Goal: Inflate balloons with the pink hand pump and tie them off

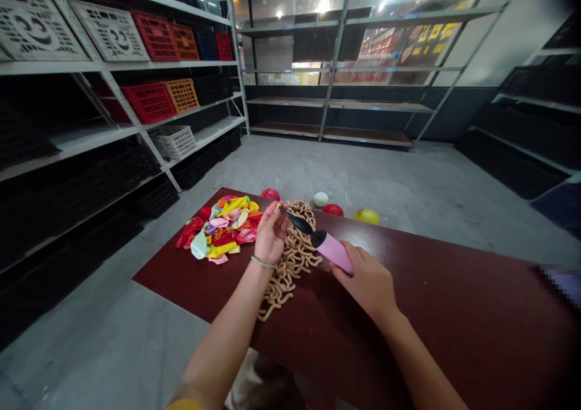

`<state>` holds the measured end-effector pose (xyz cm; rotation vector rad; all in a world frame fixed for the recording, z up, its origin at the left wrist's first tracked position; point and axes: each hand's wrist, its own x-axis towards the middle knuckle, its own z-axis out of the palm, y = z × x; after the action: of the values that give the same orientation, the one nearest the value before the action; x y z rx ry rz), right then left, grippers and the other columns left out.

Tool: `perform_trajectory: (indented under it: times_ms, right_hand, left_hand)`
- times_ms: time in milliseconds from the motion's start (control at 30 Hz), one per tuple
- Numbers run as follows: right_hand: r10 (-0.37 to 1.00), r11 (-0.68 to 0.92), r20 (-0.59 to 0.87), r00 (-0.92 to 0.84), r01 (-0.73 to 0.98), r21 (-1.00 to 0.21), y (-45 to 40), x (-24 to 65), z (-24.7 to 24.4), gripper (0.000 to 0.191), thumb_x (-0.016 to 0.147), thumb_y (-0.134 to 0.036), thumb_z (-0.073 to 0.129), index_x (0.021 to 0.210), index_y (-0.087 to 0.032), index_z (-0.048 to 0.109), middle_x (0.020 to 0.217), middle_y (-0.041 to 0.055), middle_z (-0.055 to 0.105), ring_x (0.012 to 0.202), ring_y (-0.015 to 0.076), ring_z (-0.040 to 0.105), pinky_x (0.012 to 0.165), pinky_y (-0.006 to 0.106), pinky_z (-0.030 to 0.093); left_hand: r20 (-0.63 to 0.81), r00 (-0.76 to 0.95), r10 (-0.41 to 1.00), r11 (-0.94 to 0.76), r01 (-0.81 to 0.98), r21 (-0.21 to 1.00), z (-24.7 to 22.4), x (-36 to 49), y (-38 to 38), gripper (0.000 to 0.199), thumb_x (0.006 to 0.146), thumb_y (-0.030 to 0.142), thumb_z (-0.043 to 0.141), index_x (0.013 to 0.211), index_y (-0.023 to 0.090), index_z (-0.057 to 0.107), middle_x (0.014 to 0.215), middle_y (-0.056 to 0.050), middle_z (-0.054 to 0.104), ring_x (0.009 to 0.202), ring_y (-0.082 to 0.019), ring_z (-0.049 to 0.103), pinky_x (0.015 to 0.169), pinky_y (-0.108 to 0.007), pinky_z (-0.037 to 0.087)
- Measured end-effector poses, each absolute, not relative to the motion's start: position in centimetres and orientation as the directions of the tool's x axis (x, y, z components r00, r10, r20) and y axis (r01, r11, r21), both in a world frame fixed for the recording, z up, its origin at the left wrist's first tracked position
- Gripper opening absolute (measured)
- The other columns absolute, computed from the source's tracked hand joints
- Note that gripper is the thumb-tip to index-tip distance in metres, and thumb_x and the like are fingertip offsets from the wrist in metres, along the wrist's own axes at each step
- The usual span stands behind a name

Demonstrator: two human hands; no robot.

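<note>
My right hand [370, 280] is wrapped round the pink body of a handheld blower [334, 253], which looks like an air pump. Its long black nozzle [297, 221] points up and left to the fingertips of my left hand [271, 237]. Those fingers are pinched at the nozzle's tip, on a small yellow piece [279, 206] mostly hidden by them. Beneath the nozzle lies a heap of tan, worm-like curly strands [290, 268] on the dark red table [408, 301]. Left of my left hand is a pile of limp, colourful balloons [222, 228].
Beyond the table's far edge are round inflated balloons: red [333, 210], white [320, 199] and yellow [367, 216], plus another red one [271, 194]. Shelving with plastic crates [152, 101] stands at left. A metal rack [336, 104] is at the back. Dark shelves [531, 120] line the right.
</note>
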<state>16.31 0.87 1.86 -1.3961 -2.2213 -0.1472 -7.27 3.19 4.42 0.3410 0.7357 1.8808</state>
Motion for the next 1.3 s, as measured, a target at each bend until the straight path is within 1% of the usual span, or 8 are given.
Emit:
perform_trajectory:
  times_ms: [200, 400, 533, 633, 867, 967, 1167, 1300]
  right_hand:
    - [0.819, 0.439, 0.472, -0.326, 0.886, -0.151, 0.9, 16.3, 1.8, 0.046, 0.086, -0.044, 0.057, 0.128, -0.024, 0.056, 0.107, 0.0051, 0.070, 0.090, 0.0232, 0.066, 0.071, 0.031, 0.044]
    - [0.806, 0.435, 0.482, -0.343, 0.896, -0.088, 0.8, 16.5, 2.3, 0.047, 0.088, -0.046, 0.054, 0.129, -0.022, 0.057, 0.102, 0.0071, 0.070, 0.083, 0.0227, 0.064, 0.067, 0.031, 0.040]
    - [0.798, 0.432, 0.471, -0.375, 0.902, -0.012, 0.8, 16.9, 2.7, 0.048, 0.087, -0.046, 0.055, 0.129, -0.022, 0.057, 0.101, 0.0084, 0.070, 0.082, 0.0228, 0.063, 0.067, 0.030, 0.038]
    - [0.796, 0.429, 0.476, -0.375, 0.903, -0.005, 0.9, 17.2, 2.8, 0.048, 0.088, -0.048, 0.054, 0.129, -0.023, 0.057, 0.104, 0.0085, 0.070, 0.083, 0.0224, 0.062, 0.068, 0.030, 0.037]
    - [0.810, 0.401, 0.474, -0.344, 0.916, -0.020, 1.0, 17.1, 2.8, 0.048, 0.086, -0.047, 0.057, 0.128, -0.023, 0.058, 0.100, 0.0064, 0.070, 0.082, 0.0220, 0.061, 0.067, 0.030, 0.035]
    - [0.811, 0.401, 0.475, -0.341, 0.916, -0.026, 0.9, 17.0, 2.8, 0.048, 0.086, -0.046, 0.058, 0.128, -0.023, 0.058, 0.098, 0.0065, 0.069, 0.080, 0.0218, 0.061, 0.067, 0.031, 0.035]
    - [0.805, 0.429, 0.476, -0.355, 0.902, -0.052, 0.8, 16.7, 2.4, 0.047, 0.088, -0.046, 0.055, 0.128, -0.022, 0.058, 0.098, 0.0072, 0.069, 0.081, 0.0218, 0.061, 0.069, 0.031, 0.038]
    - [0.817, 0.432, 0.460, -0.348, 0.897, -0.089, 0.6, 16.3, 2.2, 0.047, 0.087, -0.046, 0.056, 0.129, -0.024, 0.057, 0.101, 0.0064, 0.069, 0.083, 0.0221, 0.063, 0.070, 0.031, 0.039]
  left_hand:
    - [0.008, -0.449, 0.894, -0.335, -0.655, 0.678, 4.5, -6.6, 3.1, 0.028, 0.079, 0.022, 0.075, 0.102, 0.020, 0.059, 0.104, -0.003, 0.072, 0.103, -0.014, 0.068, 0.096, -0.028, 0.051]
    - [0.030, -0.533, 0.845, -0.327, -0.472, 0.819, 3.9, -6.3, 3.3, 0.040, 0.074, 0.029, 0.078, 0.103, 0.021, 0.051, 0.093, -0.003, 0.071, 0.094, -0.017, 0.070, 0.082, -0.028, 0.054]
    - [0.069, -0.555, 0.829, -0.340, -0.403, 0.850, 3.6, -6.5, 3.3, 0.045, 0.073, 0.029, 0.079, 0.104, 0.023, 0.046, 0.084, -0.001, 0.069, 0.088, -0.018, 0.071, 0.079, -0.029, 0.055]
    - [0.051, -0.555, 0.830, -0.311, -0.386, 0.869, 3.5, -6.6, 3.4, 0.046, 0.073, 0.029, 0.078, 0.103, 0.023, 0.045, 0.082, -0.001, 0.068, 0.085, -0.017, 0.071, 0.078, -0.029, 0.055]
    - [-0.010, -0.540, 0.841, -0.256, -0.415, 0.873, 3.4, -6.1, 3.5, 0.046, 0.070, 0.023, 0.079, 0.095, 0.023, 0.040, 0.088, -0.001, 0.069, 0.084, -0.017, 0.070, 0.075, -0.029, 0.056]
    - [-0.088, -0.521, 0.849, -0.215, -0.494, 0.843, 3.4, -6.0, 3.4, 0.044, 0.070, 0.023, 0.079, 0.088, 0.022, 0.040, 0.089, -0.001, 0.070, 0.082, -0.016, 0.070, 0.075, -0.029, 0.055]
    - [-0.209, -0.260, 0.943, -0.038, -0.705, 0.708, 3.9, -6.5, 2.8, 0.021, 0.078, 0.027, 0.072, 0.094, 0.018, 0.062, 0.099, -0.005, 0.072, 0.092, -0.016, 0.068, 0.081, -0.029, 0.055]
    - [-0.181, -0.214, 0.960, -0.041, -0.746, 0.664, 4.6, -6.5, 2.6, 0.024, 0.084, 0.026, 0.062, 0.107, 0.020, 0.067, 0.098, -0.004, 0.071, 0.092, -0.015, 0.066, 0.077, -0.024, 0.053]
